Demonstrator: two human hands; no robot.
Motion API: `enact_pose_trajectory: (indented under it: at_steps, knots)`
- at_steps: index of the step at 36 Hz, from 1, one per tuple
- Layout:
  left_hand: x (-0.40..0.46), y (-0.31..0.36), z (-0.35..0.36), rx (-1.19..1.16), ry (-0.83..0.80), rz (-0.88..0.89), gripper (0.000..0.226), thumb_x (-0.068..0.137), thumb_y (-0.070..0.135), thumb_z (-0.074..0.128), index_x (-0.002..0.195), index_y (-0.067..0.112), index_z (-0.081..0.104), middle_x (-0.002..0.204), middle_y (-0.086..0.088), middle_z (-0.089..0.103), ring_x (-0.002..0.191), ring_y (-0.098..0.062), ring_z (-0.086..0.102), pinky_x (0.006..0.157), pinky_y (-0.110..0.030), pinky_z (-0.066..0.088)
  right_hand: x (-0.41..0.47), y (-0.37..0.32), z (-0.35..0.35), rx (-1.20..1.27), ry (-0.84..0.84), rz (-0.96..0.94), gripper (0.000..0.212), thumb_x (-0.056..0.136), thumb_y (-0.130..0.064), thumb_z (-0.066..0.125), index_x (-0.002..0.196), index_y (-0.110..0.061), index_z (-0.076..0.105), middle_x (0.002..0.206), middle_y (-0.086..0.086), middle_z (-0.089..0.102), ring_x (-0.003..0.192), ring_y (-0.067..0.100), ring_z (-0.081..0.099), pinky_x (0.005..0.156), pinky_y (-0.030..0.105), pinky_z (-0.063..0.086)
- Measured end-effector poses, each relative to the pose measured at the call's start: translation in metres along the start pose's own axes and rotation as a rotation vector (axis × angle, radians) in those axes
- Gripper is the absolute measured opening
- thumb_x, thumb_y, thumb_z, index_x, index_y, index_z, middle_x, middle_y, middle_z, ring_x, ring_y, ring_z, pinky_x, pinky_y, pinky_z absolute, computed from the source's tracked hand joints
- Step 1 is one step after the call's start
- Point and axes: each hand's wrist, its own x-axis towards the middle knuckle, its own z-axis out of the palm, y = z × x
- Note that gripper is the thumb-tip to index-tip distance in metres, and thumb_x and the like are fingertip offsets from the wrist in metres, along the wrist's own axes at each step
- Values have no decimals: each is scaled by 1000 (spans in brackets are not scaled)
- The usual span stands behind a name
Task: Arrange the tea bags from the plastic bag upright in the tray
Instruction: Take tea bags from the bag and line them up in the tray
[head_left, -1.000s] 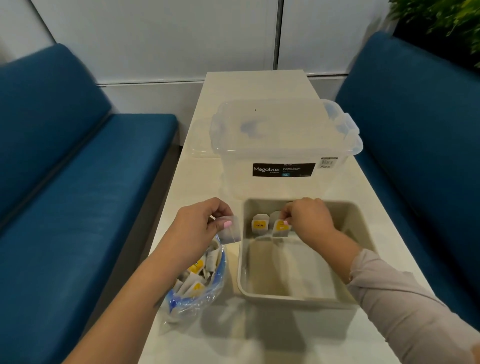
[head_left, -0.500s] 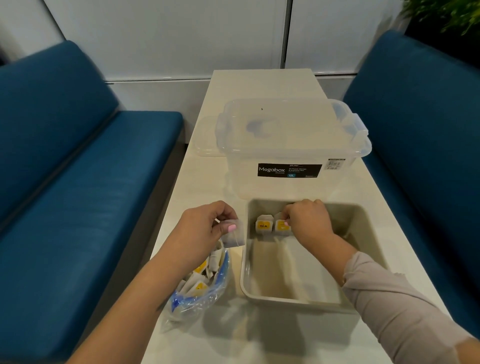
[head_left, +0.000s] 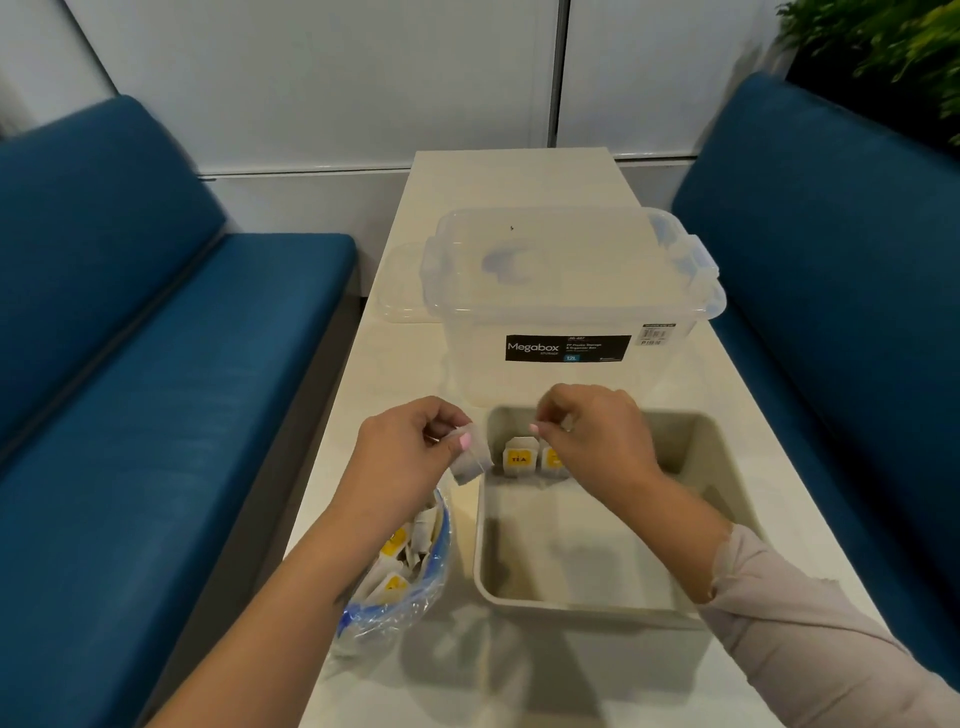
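Left hand (head_left: 410, 447): raised above the worktop (head_left: 519, 171) just left of the tray (head_left: 587, 605), forearm entering from the lower left, knuckles up, fingers curled inward. Its grip is narrow, thumb and fingers pinching one pale tea bag (head_left: 470, 460) that hangs tilted beside the tray's near-left corner of the far wall, outside the rim. Right hand (head_left: 597, 436): held over the far-left part of the tray, forearm coming in from the lower right with a pale sleeve (head_left: 810, 634) pushed up to mid-forearm, wrist bent downward. Its fingers are curled with thumb and forefinger close together; whether that grip holds anything, such as a string or tag, cannot be told. Two tea bags stand upright against the tray's far wall: one with a yellow label reading TEA (head_left: 518, 457), and a second (head_left: 551, 460) just right of it, partly hidden by the right hand. The rest of the tray floor shows bare. The plastic bag (head_left: 410, 587) lies on the worktop below the left forearm, left of the tray, mouth open, with several more tea bags heaped inside. A clear lidded storage box (head_left: 566, 296) marked Megabox stands beyond the tray. Blue benches (head_left: 156, 389) flank the worktop on both sides.
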Motion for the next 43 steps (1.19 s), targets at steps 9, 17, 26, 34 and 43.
enact_pose_trajectory:
  at_steps: [9, 17, 26, 34, 43]
  knots:
    - [15, 23, 17, -139, 48, -114, 20, 83, 9, 61, 96, 24, 61, 70, 4, 65, 55, -2, 64, 58, -13, 49, -21, -48, -5, -135, -44, -226, 40, 71, -50, 72, 95, -23, 52, 94, -8, 58, 88, 18, 51, 75, 34, 31]
    - [13, 35, 25, -222, 6, -83, 8, 85, 22, 61, 90, 27, 65, 70, 3, 69, 65, -8, 68, 77, -33, 57, -27, -33, 8, -37, 143, -133, 25, 74, -9, 67, 93, -16, 51, 77, -5, 63, 71, 24, 58, 66, 33, 35]
    - [16, 32, 27, -4, -40, 82, 14, 94, 35, 53, 100, 30, 65, 105, 5, 55, 79, 3, 52, 65, -3, 34, -21, -19, -10, 823, -67, 349, 33, 77, 0, 72, 85, -25, 51, 81, 8, 68, 68, 13, 60, 59, 25, 49]
    - [20, 35, 47, 111, -47, 96, 15, 91, 30, 59, 90, 18, 68, 90, 2, 62, 81, -11, 55, 65, -21, 37, -18, -2, -31, 685, -136, 294, 22, 73, -18, 80, 80, -26, 61, 74, -3, 70, 66, 8, 64, 69, 31, 54]
    - [17, 40, 74, 147, -92, 153, 12, 87, 29, 64, 98, 24, 69, 103, 6, 59, 99, -13, 53, 80, -23, 38, -9, 25, -61, 153, -209, 170, 10, 83, -29, 69, 76, -34, 64, 77, -12, 64, 68, 1, 51, 61, 20, 37]
